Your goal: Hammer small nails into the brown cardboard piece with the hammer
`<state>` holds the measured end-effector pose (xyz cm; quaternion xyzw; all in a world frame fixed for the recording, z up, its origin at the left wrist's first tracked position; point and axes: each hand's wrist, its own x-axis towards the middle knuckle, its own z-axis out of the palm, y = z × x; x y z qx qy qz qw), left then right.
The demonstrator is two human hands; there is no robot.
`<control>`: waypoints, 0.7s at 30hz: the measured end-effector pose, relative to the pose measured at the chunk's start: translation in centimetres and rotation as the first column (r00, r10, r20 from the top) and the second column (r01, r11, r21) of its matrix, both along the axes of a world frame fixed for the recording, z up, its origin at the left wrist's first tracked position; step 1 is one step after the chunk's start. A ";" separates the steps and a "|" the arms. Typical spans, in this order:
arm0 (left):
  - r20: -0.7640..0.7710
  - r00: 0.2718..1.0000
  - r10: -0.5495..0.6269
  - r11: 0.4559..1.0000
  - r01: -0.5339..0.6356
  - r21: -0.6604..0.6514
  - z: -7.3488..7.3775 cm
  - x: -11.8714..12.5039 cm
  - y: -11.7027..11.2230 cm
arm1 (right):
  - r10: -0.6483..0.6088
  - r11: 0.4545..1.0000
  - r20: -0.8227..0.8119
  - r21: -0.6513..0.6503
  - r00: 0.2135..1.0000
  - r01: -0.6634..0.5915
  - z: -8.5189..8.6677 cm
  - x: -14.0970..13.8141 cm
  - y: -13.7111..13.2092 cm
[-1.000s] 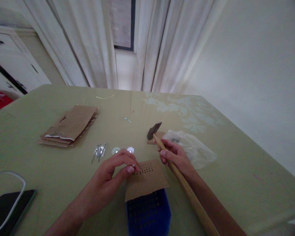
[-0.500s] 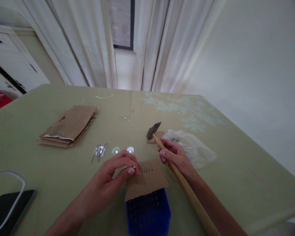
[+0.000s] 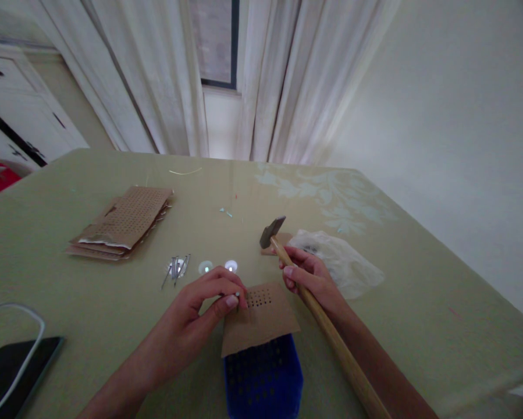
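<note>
My left hand [image 3: 202, 308] pinches a small nail [image 3: 237, 298] upright at the left edge of a cardboard piece [image 3: 261, 320] punched with rows of holes. The cardboard lies on a blue perforated box [image 3: 263, 381] at the table's near edge. My right hand [image 3: 309, 279] grips the wooden handle of a hammer [image 3: 287, 262] close to its head. The metal head [image 3: 273, 231] hangs above the table, behind and to the right of the cardboard.
A pile of loose nails [image 3: 176, 267] and two small round shiny discs [image 3: 217, 266] lie behind my left hand. A stack of punched cardboard pieces [image 3: 121, 221] sits at the left. A clear plastic bag [image 3: 340, 262] lies to the right, a phone [image 3: 12, 378] near left.
My left hand has shifted the nail slightly left and down on the cardboard. The hammer and my right hand have stayed almost still.
</note>
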<state>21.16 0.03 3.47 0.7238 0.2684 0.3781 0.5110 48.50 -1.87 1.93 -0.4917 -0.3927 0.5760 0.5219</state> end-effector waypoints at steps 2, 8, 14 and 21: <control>-0.002 1.000 -0.005 1.000 0.005 -0.002 -0.1 0.0 0.0 | 0.003 1.000 0.004 0.000 1.000 -0.003 -0.1 0.0 0.0; -0.037 0.999 0.004 1.000 -0.004 0.021 0.2 -0.2 -0.2 | 0.001 1.000 0.002 0.000 1.000 -0.001 -0.1 0.0 0.1; -0.063 0.998 0.011 0.998 -0.007 0.054 0.3 -0.1 -0.2 | -0.006 1.000 -0.002 -0.002 1.000 0.006 -0.1 0.0 0.1; -0.071 0.997 0.001 0.998 0.003 0.055 0.6 0.1 -0.2 | 0.001 1.000 0.007 0.000 1.000 -0.001 0.2 0.0 0.1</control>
